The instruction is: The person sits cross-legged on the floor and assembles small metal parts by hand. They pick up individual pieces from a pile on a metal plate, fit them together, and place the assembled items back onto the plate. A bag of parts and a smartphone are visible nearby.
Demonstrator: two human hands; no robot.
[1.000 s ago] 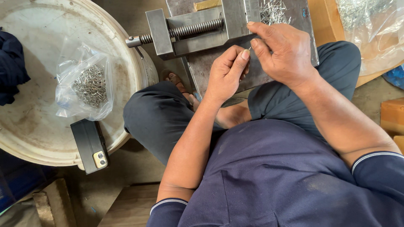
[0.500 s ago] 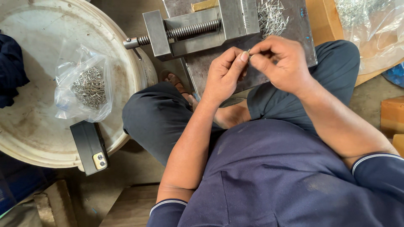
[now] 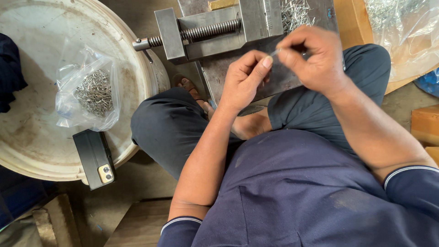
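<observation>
In the head view, a person sits cross-legged in dark trousers and a dark blue shirt, both hands raised over a grey metal plate that lies across the lap. The left hand and the right hand meet at the fingertips around a small metal pin, a thin, short, silvery sliver, only a bit of which shows between the left thumb tip and the right forefinger. Both hands are curled in a pinch: the right hand's fingers are closed on the pin's right end, and the left hand's thumb and forefinger press at its left end, the other fingers tucked loosely under. The pin is held in the air just in front of a steel bench vise, which stands on the plate with its threaded screw pointing left. Behind the vise lies a loose heap of bright metal pins. To the left, a round white lid, stained and scuffed, carries a clear plastic bag of small metal parts and a black phone hanging over its rim. At the upper right, another clear plastic bag holding shiny pieces rests on a brown cardboard box.
</observation>
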